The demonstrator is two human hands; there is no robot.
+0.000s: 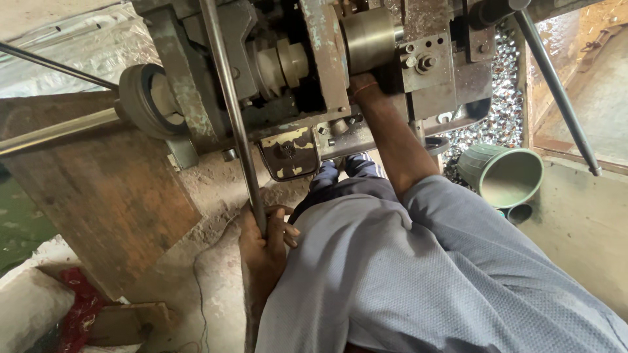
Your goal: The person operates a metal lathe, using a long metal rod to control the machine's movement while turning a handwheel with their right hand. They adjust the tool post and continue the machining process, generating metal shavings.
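Nearest the camera, the left hand (265, 238) is gripping the lower end of a long steel lever bar (232, 111), fingers fully wrapped around it with the thumb side pressed in, just above the person's lap in grey-blue cloth. The bar is running up and slightly left from that fist to the top of the worn machine press (288, 78).

For this grip to work well, I judge the fist should be staying low on the bar, where leverage is greatest, and pulling in line with the bar's swing rather than twisting it.

Farther in, the right hand (366, 88) is reaching up under the machine head, beside the brass-coloured cylinder (369, 39) and the bolted steel block (425, 62). Its fingers are hidden against the metal, so I cannot tell how far it is closed or what it is holding. It would seem wise to be keeping those fingers clear of the moving parts while the lever is loaded.

Beyond, a green funnel-shaped bucket (504, 173) is lying tipped near a heap of small shiny metal pieces (507, 98).
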